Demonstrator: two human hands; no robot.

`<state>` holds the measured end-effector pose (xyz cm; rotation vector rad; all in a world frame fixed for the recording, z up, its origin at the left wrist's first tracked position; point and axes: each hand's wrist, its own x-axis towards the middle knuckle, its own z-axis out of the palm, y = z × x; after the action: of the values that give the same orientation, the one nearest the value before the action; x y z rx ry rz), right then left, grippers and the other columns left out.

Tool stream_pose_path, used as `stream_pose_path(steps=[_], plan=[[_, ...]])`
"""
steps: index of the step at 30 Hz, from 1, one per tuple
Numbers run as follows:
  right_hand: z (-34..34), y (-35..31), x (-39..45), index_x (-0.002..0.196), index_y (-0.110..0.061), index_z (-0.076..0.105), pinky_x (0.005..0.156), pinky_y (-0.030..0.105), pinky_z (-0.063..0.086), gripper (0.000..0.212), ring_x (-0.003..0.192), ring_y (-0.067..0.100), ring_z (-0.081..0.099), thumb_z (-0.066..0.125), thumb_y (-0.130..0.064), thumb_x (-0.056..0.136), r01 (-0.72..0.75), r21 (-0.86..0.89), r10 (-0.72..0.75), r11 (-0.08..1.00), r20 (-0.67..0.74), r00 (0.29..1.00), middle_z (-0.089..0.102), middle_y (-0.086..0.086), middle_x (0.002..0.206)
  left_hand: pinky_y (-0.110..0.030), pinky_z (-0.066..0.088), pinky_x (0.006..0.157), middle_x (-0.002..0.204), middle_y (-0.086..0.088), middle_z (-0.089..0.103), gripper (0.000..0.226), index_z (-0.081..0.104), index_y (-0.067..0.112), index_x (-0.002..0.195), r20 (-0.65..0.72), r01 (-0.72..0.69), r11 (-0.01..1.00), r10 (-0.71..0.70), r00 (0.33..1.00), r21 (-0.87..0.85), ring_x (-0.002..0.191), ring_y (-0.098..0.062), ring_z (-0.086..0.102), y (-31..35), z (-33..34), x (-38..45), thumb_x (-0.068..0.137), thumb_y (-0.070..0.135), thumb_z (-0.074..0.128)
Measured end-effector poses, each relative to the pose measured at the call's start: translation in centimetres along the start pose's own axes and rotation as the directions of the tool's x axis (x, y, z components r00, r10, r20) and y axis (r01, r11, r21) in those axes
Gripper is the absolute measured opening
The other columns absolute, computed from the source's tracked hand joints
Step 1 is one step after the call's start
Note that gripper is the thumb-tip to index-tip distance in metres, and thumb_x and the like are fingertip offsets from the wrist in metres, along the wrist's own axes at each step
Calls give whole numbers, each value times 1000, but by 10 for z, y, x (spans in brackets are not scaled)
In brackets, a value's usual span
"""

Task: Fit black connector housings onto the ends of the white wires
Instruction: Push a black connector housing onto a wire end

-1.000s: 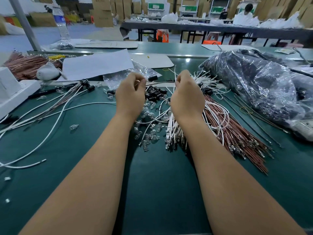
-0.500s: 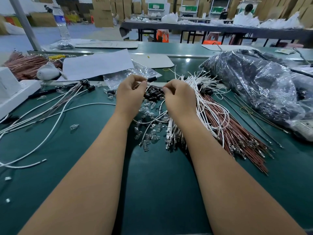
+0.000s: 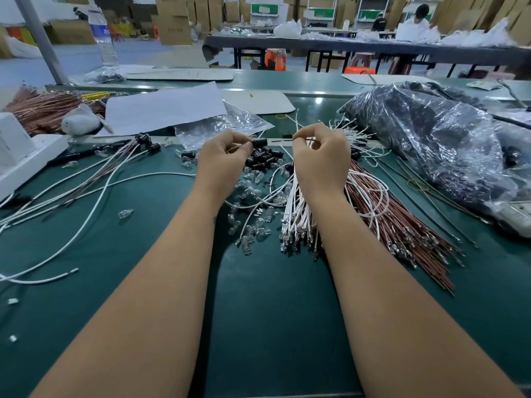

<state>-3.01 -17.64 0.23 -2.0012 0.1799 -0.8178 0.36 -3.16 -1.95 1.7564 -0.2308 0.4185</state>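
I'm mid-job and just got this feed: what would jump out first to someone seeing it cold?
Centre of the frame: the left hand pinches a black connector housing, and the right hand pinches a thin wire aimed at it, a small gap between them. Beneath lie a pile of black housings and a fan of white wires, with a bulky plastic bag at far right.

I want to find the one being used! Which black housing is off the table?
The black housing pinched in the left hand's fingers, raised. The other housings lie heaped on the table below.
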Motion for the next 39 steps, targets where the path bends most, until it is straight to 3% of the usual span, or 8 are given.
stream_pose_path(steps=[8, 13, 19, 24, 28, 34, 36, 39], plan=[[8, 4, -2, 88, -21, 71, 77, 22, 29, 16, 93, 15, 41, 57, -13, 88, 172, -120, -156, 978, 130, 979, 35, -11, 76, -9, 37, 50, 62, 6, 55, 15, 66, 22, 77, 47, -2, 1000, 1, 999, 30, 47, 3, 43, 3, 6, -3, 90, 14, 63], [10, 3, -3, 99, -9, 71, 76, 20, 32, 30, 95, 17, 49, 46, 4, 90, 218, -36, -208, 975, 184, 961, 54, -1, 90, -9, 34, 46, 60, 6, 51, 13, 64, 18, 79, 44, 2, 998, -4, 999, 58, 43, 3, 40, 4, 7, -3, 91, 15, 61], [10, 2, -6, 115, -8, 65, 74, 17, 37, 30, 87, 14, 56, 52, 1, 89, 287, -33, -272, 957, 233, 934, 66, 6, 99, -12, 40, 56, 68, 7, 57, 8, 64, 12, 92, 69, -79, 981, 67, 995, 179, 55, 3, 48, 8, 9, -3, 94, 17, 59], [12, 2, -5, 111, -6, 64, 83, 29, 42, 20, 97, 22, 55, 55, -10, 93, 330, -133, -281, 934, 293, 914, 62, 10, 105, -14, 36, 59, 74, 10, 54, 10, 58, 15, 93, 102, -155, 922, 126, 987, 355, 66, -2, 49, 10, 9, -4, 97, 22, 55], [11, 7, -1, 109, -12, 60, 68, 29, 37, 15, 86, 19, 54, 51, -14, 97, 286, -300, -237, 910, 191, 953, 61, 1, 99, -33, 34, 82, 92, -1, 56, 19, 59, 10, 100, -29, -125, 779, 181, 983, 615, 87, -17, 47, 8, 3, -1, 99, 26, 49], [10, 10, 0, 102, -12, 59, 50, 24, 25, 13, 76, 15, 47, 50, -7, 96, 235, -350, -182, 907, 177, 967, 50, -7, 84, -49, 23, 98, 115, -8, 50, 20, 56, 12, 107, -328, 271, 465, 43, 944, 843, 114, -29, 37, 1, -12, 0, 89, 16, 47], [10, 9, -1, 105, -11, 60, 56, 27, 29, 14, 77, 14, 47, 50, -6, 96, 253, -314, -196, 915, 200, 960, 52, -7, 87, -50, 21, 102, 124, -7, 47, 28, 58, 14, 111, -277, 190, 548, 81, 957, 815, 121, -29, 34, 2, -11, 0, 84, 15, 51], [10, 6, -3, 109, -12, 60, 66, 28, 35, 15, 80, 16, 53, 51, -13, 97, 277, -195, -222, 941, 263, 939, 62, -1, 95, -41, 26, 106, 127, -2, 55, 39, 58, 17, 123, 5, -207, 739, 265, 964, 641, 124, -25, 40, 8, -4, -3, 85, 20, 61]])
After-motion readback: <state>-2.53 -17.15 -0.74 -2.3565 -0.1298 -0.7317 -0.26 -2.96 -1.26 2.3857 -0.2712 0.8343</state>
